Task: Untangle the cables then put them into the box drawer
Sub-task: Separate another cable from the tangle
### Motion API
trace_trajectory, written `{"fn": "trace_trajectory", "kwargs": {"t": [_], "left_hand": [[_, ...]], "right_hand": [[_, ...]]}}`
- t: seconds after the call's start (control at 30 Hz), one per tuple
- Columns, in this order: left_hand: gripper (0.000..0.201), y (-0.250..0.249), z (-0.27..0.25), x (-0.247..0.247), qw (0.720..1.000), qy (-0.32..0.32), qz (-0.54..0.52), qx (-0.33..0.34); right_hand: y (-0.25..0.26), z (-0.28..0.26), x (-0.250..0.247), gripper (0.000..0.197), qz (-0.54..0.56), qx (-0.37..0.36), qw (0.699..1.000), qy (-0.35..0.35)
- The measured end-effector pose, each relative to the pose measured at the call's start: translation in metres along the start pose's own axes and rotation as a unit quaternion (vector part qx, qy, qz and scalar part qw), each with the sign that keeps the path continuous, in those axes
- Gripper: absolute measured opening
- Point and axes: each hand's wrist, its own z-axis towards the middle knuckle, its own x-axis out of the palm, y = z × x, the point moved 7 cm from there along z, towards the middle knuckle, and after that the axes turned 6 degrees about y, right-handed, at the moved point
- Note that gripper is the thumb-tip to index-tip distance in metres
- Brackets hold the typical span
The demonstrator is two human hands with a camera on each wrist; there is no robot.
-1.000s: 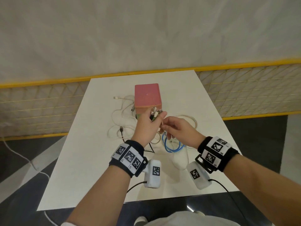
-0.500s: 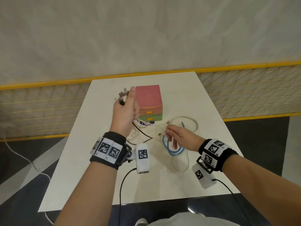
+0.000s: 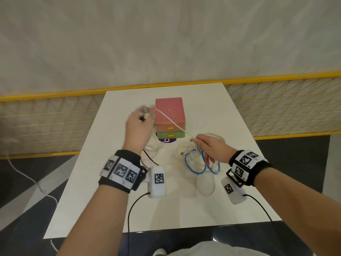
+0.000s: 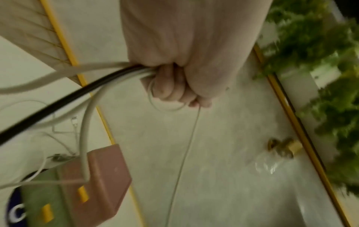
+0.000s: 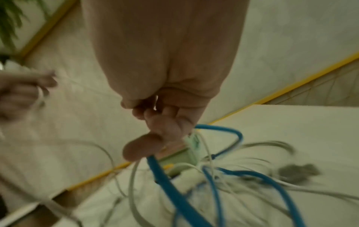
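Observation:
My left hand (image 3: 145, 116) is raised left of the pink box (image 3: 169, 109) and grips a bundle of white and black cable ends (image 4: 108, 75) in a fist (image 4: 174, 92). One white cable (image 3: 171, 121) runs taut from it across the box top to my right hand (image 3: 198, 140), which pinches it near its plug. The blue cable (image 3: 195, 169) lies looped on the table under my right hand (image 5: 155, 130), and one strand (image 5: 170, 184) runs past its fingers. More white cables (image 3: 153, 150) lie tangled before the box. The pink drawer (image 3: 169, 128) and green drawer (image 3: 170, 135) are closed.
The white table (image 3: 184, 209) has its front edge near my body and a yellow mesh fence (image 3: 55, 122) behind it. A purple disc (image 3: 167, 140) lies under the box front. Black wrist-camera leads (image 3: 132, 209) hang off the front edge. Green plants (image 4: 320, 61) stand beyond the fence.
My left hand left the box front and swung up and to the left with the cable ends, which drew one white cable taut. My right hand rose slightly and holds that cable's other end.

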Motion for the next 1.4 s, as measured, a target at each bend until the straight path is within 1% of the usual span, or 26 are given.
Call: {"fn": "trace_trajectory", "kwargs": {"t": [0.03,0.07,0.17,0.2,0.27,0.3,0.37,0.4,0.43,0.47,0.53,0.67,0.77,0.83,0.87,0.9,0.93,0.97,1.0,1.07,1.1,1.17,1.23,1.3,1.33,1.4], "left_hand": [[0.029,-0.002,0.005,-0.017,0.999,-0.046,-0.011,0.002],[0.029,-0.001,0.008,-0.028,0.998,-0.068,0.003,0.004],[0.018,0.006,0.011,-0.03,0.991,-0.061,0.117,0.025],[0.031,0.006,0.006,-0.022,0.985,-0.048,0.162,0.042],[0.056,0.004,-0.008,0.007,0.969,0.015,0.235,0.081],[0.059,0.005,-0.016,0.026,0.964,0.067,0.242,0.092],[0.055,0.013,-0.031,0.065,0.958,0.189,0.203,0.077],[0.048,0.019,-0.036,0.08,0.955,0.231,0.177,0.059],[0.04,0.023,-0.039,0.088,0.955,0.251,0.153,0.037],[0.034,0.026,-0.039,0.091,0.96,0.252,0.126,0.014],[0.03,0.028,-0.033,0.086,0.971,0.222,0.089,-0.01],[0.013,0.014,-0.015,0.057,0.992,0.113,0.052,0.039],[0.017,0.009,-0.008,0.032,0.998,0.024,0.022,0.058],[0.023,0.007,-0.01,0.025,0.996,-0.004,0.035,0.076],[0.019,0.008,-0.011,0.024,0.996,-0.014,0.034,0.079],[0.013,0.009,-0.012,0.026,0.996,-0.011,0.028,0.08],[0.018,0.009,-0.014,0.03,0.996,0.006,0.03,0.086],[0.03,0.009,-0.016,0.039,0.994,0.049,0.043,0.092],[0.035,0.008,-0.021,0.051,0.987,0.108,0.072,0.093],[0.021,0.01,-0.03,0.076,0.962,0.208,0.158,0.08],[0.019,0.012,-0.034,0.082,0.953,0.228,0.184,0.073],[0.023,0.013,-0.034,0.082,0.958,0.217,0.176,0.066],[0.016,0.004,-0.027,0.063,0.982,0.145,0.104,0.058],[0.015,-0.006,-0.017,0.041,0.994,0.09,0.037,0.05],[0.013,-0.011,-0.013,0.035,0.994,0.091,0.037,0.056],[0.006,-0.012,-0.009,0.03,0.989,0.102,0.085,0.066]], "right_hand": [[-0.011,-0.003,0.003,0.031,-0.007,0.017,1.0,0.006],[-0.018,-0.006,0.004,0.032,-0.007,0.03,1.0,0.003],[-0.02,-0.007,0.0,0.037,-0.021,0.038,0.999,-0.031],[-0.015,-0.006,-0.003,0.038,-0.035,0.032,0.998,-0.039],[-0.001,-0.002,-0.005,0.038,-0.067,0.013,0.997,-0.044],[0.006,-0.002,-0.004,0.038,-0.084,0.004,0.996,-0.043],[0.022,-0.001,-0.002,0.036,-0.103,-0.021,0.994,-0.041],[0.03,-0.002,-0.001,0.035,-0.102,-0.039,0.993,-0.04],[0.038,-0.003,-0.001,0.036,-0.096,-0.056,0.993,-0.042],[0.044,-0.005,-0.002,0.037,-0.09,-0.07,0.992,-0.047],[0.047,-0.007,-0.003,0.037,-0.07,-0.078,0.993,-0.046],[0.026,-0.005,0.003,0.027,-0.016,-0.052,0.998,-0.02],[0.008,-0.003,0.006,0.029,0.022,-0.027,0.999,-0.008],[0.006,-0.001,0.008,0.029,0.023,-0.024,0.999,-0.002],[0.009,0.0,0.008,0.028,0.016,-0.028,0.999,-0.004],[0.014,0.001,0.008,0.026,0.007,-0.034,0.999,-0.007],[0.02,0.002,0.008,0.026,-0.001,-0.039,0.999,-0.01],[0.025,0.003,0.009,0.026,-0.007,-0.045,0.999,-0.013],[0.031,0.003,0.009,0.025,-0.013,-0.052,0.998,-0.018],[0.043,0.001,0.009,0.021,-0.021,-0.068,0.997,-0.032],[0.048,0.001,0.01,0.023,-0.021,-0.078,0.996,-0.038],[0.045,0.0,0.01,0.028,-0.022,-0.079,0.996,-0.039],[0.02,0.0,0.008,0.024,-0.037,-0.034,0.998,-0.023],[-0.011,-0.004,0.007,0.027,-0.064,0.03,0.997,-0.009],[-0.022,-0.006,0.007,0.028,-0.075,0.045,0.996,-0.008],[-0.029,-0.006,0.005,0.03,-0.079,0.05,0.996,-0.016]]}}
